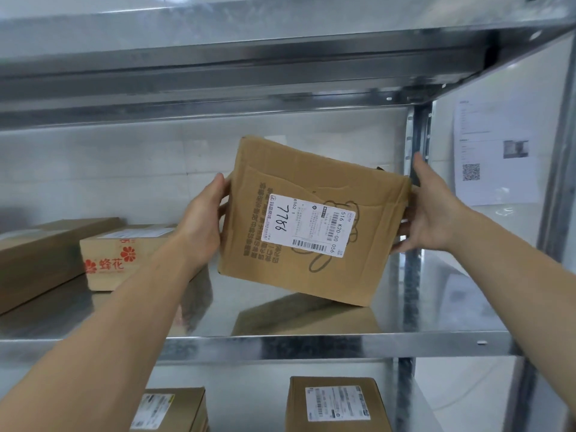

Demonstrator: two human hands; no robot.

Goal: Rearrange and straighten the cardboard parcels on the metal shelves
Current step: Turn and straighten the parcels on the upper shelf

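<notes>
Parcel [308, 219] tilted, top towards 11 o'clock; left hand [199, 226] grips its 9 o'clock side, right hand [433, 210] its 3 o'clock.

centre frame: tilted parcel [311, 182] over the middle shelf [311, 344], left hand [199, 226] and right hand [430, 213] gripping its sides | label [307, 227] says 7786 | left: red-flower box [118, 260] next to flat box [37, 254] | bottom: two labelled boxes [174, 410] [336, 403]

The white shipping label [307, 226] on the cardboard box [314, 179] in the middle bears handwritten "7786" and printed "516 K20-00 056". The left box [106, 275] shows red "蜂花". The paper sheet [495, 126] at far right carries a QR code; its text is unreadable.
</notes>
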